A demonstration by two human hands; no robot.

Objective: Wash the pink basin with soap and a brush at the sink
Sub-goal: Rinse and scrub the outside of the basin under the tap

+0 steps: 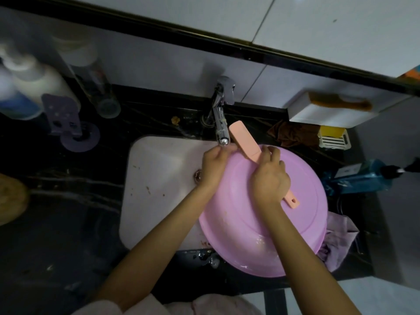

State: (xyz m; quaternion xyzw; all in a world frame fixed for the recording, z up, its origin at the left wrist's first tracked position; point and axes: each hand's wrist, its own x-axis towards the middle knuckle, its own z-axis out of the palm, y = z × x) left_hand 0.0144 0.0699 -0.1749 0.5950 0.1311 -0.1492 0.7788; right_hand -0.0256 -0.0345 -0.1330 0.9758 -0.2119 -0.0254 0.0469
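Note:
The pink basin (pixel 302 226) lies tilted over the right side of the white sink (pixel 159 169), its rim resting on the dark counter. My right hand (pixel 270 178) grips the handle of a salmon-pink brush (pixel 244 142); the brush head points up toward the tap (pixel 221 123), and the handle end sticks out below my palm. My left hand (pixel 214 164) is at the basin's far rim just under the spout, fingers curled and pinching near the brush head. What it pinches is too small to tell.
Bottles (pixel 34 87) and a purple holder (pixel 66 123) stand at the back left. A white box (pixel 327 114), a brown cloth (pixel 293 135), a yellow soap dish (pixel 334 137) and a blue object (pixel 359 178) sit at the right. A cloth (pixel 338 242) lies under the basin.

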